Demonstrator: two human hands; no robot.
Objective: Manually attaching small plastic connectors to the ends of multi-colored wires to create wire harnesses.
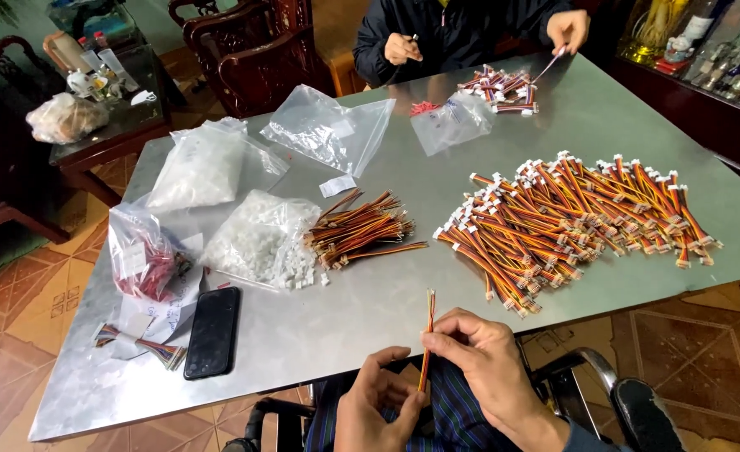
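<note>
My left hand (378,402) and right hand (483,356) both pinch one striped wire bundle (427,339), held upright at the table's (303,326) near edge.

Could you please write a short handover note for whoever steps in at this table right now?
Left hand pinches the lower end of one striped wire lead; right hand grips its middle, held upright over the lap.
Bare leads lie mid-table beside an open bag of white connectors.
Done: a large heap of connector-fitted leads at right.
Left: the bare pile.
A black phone lies at left; another person's hands work at the far edge.
</note>
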